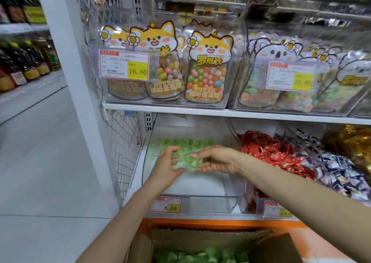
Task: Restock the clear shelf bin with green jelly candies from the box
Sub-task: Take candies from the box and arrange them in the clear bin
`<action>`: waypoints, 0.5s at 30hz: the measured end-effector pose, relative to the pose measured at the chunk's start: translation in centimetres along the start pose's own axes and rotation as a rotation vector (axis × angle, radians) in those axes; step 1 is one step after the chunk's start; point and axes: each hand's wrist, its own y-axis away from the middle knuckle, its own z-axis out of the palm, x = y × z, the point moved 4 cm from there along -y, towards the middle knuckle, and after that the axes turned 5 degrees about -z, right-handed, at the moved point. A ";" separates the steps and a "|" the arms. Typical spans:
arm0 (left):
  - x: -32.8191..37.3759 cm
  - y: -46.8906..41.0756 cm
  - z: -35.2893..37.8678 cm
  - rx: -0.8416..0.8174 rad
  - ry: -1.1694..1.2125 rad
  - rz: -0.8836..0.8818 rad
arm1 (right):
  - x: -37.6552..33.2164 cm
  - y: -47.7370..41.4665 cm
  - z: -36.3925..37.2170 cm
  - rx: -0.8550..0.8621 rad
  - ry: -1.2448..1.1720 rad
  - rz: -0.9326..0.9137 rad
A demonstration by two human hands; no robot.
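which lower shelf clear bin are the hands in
The leftmost clear plastic bin, with the 8.60 price tag: the left hand and right hand hold green jelly candies inside it. Beside it lie red wrapped sweets.

Two bare arms are in view, uncovered from the lower edge of the picture to the fingertips. The left forearm [128, 216] and right forearm [291, 184] are slim and smooth, and faint tendon lines run along the right wrist. The left hand [167, 165] and right hand [217, 159] are bare, with slender fingers [171, 148]. A small dark mark on one right finger is too blurred to identify.
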 end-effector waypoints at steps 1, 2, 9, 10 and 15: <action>0.3 0.1 -0.6 0.030 -0.049 0.027 | -0.1 -0.1 -0.1 0.023 0.021 -0.009; 0.7 0.4 -1.3 0.064 -0.095 0.071 | -0.2 -0.1 -0.1 0.041 0.035 -0.010; 2.4 2.4 -6.0 0.197 -0.189 0.210 | 0.4 -2.3 0.9 0.073 -0.002 0.028; 2.2 2.6 -6.5 0.209 -0.184 0.197 | 0.7 -2.9 1.0 0.127 0.014 0.028; 1.4 2.9 -8.1 0.250 -0.163 0.136 | 2.9 -5.0 2.2 0.264 0.010 0.066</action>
